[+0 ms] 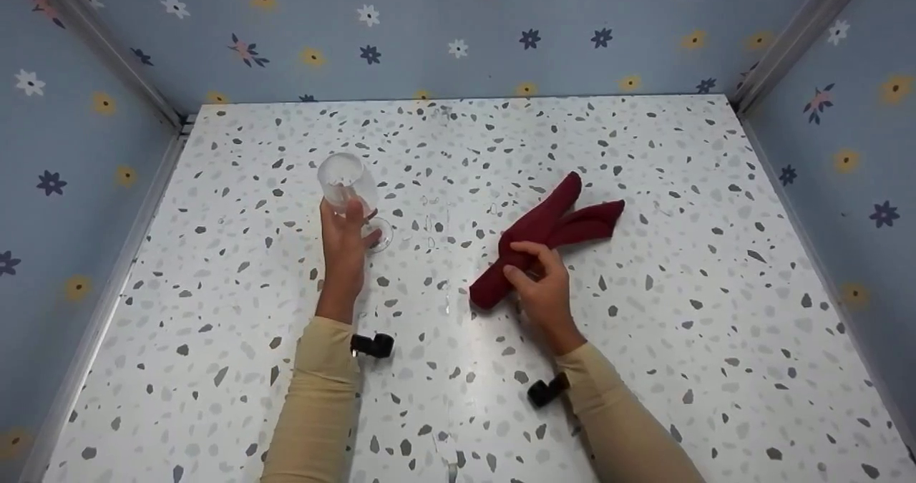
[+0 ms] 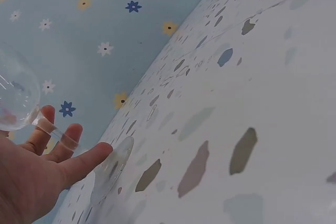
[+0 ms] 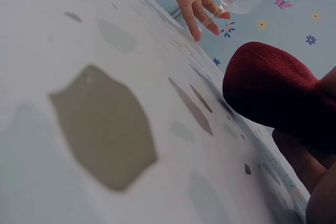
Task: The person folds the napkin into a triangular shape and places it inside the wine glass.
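On the left of the head view, my left hand (image 1: 343,243) holds a clear stemmed wine glass (image 1: 346,179). The thumb lies against the bowl, while loosely bent fingers reach around the stem. The glass foot (image 2: 113,171) is at the table surface in the left wrist view. To the right, my right hand (image 1: 545,290) pinches a dark red folded cloth napkin (image 1: 547,215) at its narrow middle between thumb and index finger. Two pointed tails spread to the upper right, and one rounded end (image 3: 268,74) points lower left in the head view. Its underside is hidden.
Both hands are over a white speckled table (image 1: 458,368). Blue flowered walls (image 1: 429,32) enclose its back and sides. A small black device is strapped to each wrist. Near the front middle lies a small pale object (image 1: 451,469), too unclear to name.
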`<state>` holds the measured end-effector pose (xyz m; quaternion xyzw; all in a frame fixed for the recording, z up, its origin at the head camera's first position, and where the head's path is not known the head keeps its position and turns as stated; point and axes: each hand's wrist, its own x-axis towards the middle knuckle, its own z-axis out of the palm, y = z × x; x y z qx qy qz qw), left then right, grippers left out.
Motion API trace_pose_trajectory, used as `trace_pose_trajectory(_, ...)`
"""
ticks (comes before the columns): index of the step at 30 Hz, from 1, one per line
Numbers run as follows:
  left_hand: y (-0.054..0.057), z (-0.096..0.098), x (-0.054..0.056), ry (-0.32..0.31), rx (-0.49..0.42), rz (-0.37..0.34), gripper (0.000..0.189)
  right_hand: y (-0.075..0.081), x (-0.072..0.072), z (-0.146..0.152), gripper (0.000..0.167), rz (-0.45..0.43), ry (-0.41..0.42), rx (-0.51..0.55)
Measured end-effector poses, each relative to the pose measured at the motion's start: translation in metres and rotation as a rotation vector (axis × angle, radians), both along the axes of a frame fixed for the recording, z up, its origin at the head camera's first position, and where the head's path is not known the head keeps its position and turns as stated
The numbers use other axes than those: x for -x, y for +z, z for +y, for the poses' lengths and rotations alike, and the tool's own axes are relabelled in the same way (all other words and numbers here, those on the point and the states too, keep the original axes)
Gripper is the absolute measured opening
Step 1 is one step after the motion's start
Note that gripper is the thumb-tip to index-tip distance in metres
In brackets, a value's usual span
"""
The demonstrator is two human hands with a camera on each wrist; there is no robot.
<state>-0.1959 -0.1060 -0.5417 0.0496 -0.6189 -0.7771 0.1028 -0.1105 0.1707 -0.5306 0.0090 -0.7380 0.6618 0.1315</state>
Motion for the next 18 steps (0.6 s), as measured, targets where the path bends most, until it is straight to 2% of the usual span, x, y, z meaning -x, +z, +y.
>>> trace_pose_trajectory(13, 0.000, 0.008, -0.009, -0.035, -0.003, 0.010, 0.111, -0.002, 0.000, 0.000, 0.030, 0.047, 0.004, 0.006)
trace_pose_trajectory(18, 0.001, 0.012, -0.010, -0.049, 0.003, 0.012, 0.111, -0.001, 0.000, -0.001, 0.030, 0.028, -0.004, 0.011)
